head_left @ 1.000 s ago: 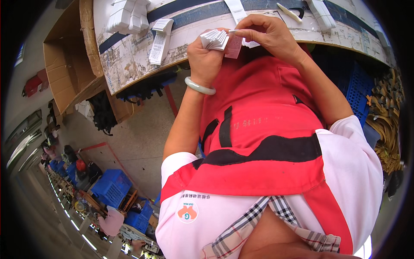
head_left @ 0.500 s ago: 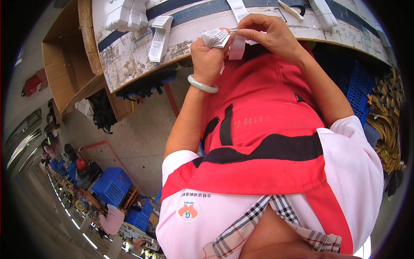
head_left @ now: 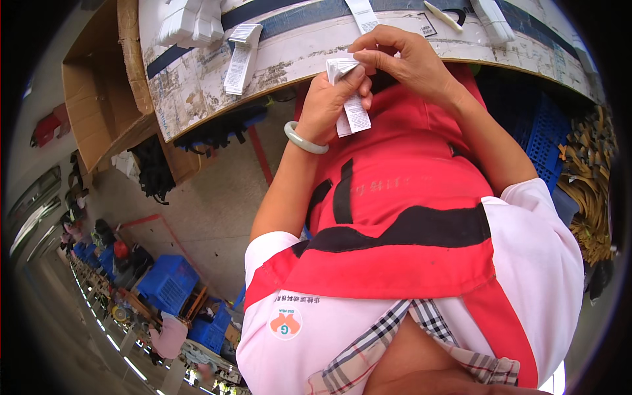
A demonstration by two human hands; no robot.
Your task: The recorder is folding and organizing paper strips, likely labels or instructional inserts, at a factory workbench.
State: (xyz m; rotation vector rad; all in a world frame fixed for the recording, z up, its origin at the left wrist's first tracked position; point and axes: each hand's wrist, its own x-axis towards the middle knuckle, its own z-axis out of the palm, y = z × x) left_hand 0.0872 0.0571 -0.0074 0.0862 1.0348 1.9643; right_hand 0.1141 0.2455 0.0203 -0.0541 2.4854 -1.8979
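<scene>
My left hand (head_left: 327, 105), with a pale bangle (head_left: 305, 139) at its wrist, grips a stack of white printed fabric labels (head_left: 340, 67). The stack's folded edges fan out above the thumb, and a printed end (head_left: 355, 118) hangs below the fingers. Close against the top of that stack is my right hand (head_left: 411, 62), thumb and forefinger pinched together. Whatever lies between those fingertips is too small to make out. Both hands are over the near edge of the worktable (head_left: 197, 99), in front of a red apron (head_left: 408, 164).
On the table lie a folded bundle of labels (head_left: 242, 62), thicker white bundles (head_left: 187, 23), a label strip (head_left: 363, 14), another bundle (head_left: 492, 23) and a white pen-like tool (head_left: 443, 16). A cardboard box (head_left: 105, 85) stands left; a blue crate (head_left: 545, 135) is at right.
The left hand has turned and shifted slightly right, and the label end now hangs below it. The single label stretched between the hands is no longer seen there. The right fingertips moved slightly left.
</scene>
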